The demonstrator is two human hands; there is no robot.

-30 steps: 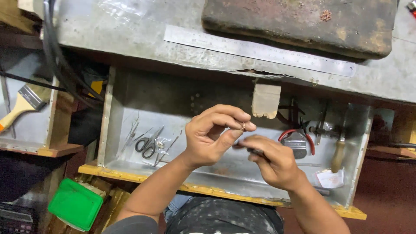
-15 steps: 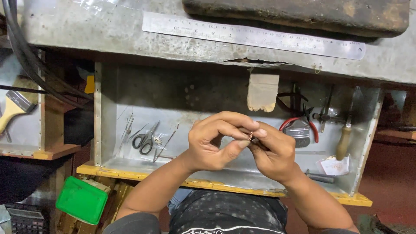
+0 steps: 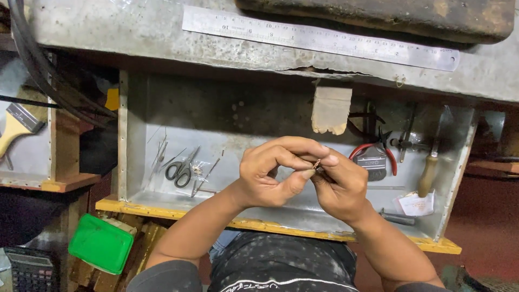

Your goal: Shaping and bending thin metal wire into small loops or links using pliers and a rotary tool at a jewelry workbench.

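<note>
Gold-coloured small ring (image 3: 317,163), light, stiff, likely slippery; left hand (image 3: 270,173) fingers pinch its rim, right hand (image 3: 340,186) fingers closed against it over drawer (image 3: 178,208).

Small coppery ring (image 3: 317,164), possibly wire, tilted, pinched between both hands' fingertips

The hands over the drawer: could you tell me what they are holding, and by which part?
A small ring, pinched at its rim between left hand fingertips; right hand meets it, its grip hidden.
</note>
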